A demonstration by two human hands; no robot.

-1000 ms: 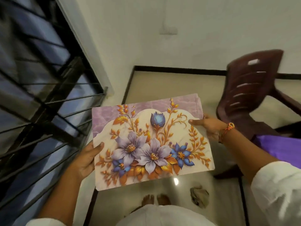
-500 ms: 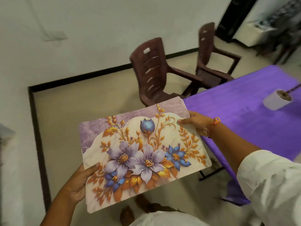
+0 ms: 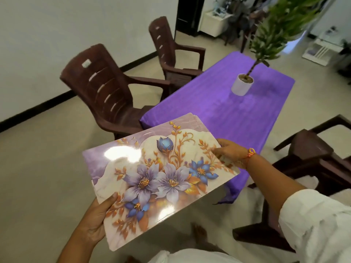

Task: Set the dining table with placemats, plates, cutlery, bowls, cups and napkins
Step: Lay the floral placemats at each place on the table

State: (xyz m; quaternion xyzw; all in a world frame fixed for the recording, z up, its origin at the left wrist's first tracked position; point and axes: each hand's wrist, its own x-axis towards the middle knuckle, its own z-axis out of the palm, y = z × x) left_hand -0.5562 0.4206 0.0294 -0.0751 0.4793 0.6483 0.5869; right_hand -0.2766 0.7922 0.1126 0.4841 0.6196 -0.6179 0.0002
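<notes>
left hand (image 3: pixel 95 223): gripping the near-left corner of the placemat (image 3: pixel 161 177), thumb on top, fingers tucked under
placemat: glossy floral one, held up in the air between both hands, right over the near corner of the table (image 3: pixel 218 111)
right hand (image 3: pixel 230 153): pinching the right edge, thumb on top
pot (image 3: pixel 242 85): white, sitting on the purple table, leafy plant in it

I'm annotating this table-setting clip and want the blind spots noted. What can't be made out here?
Head view:
- How many placemats are held: the top one covers any beneath.
- Fingers of the left hand and right hand: mostly under the placemats, thumbs on top.
- Table near end: behind the placemats.
- Right-side chair: cut off by the frame edge.
- Plant top: blurred, cut by the top edge.
</notes>
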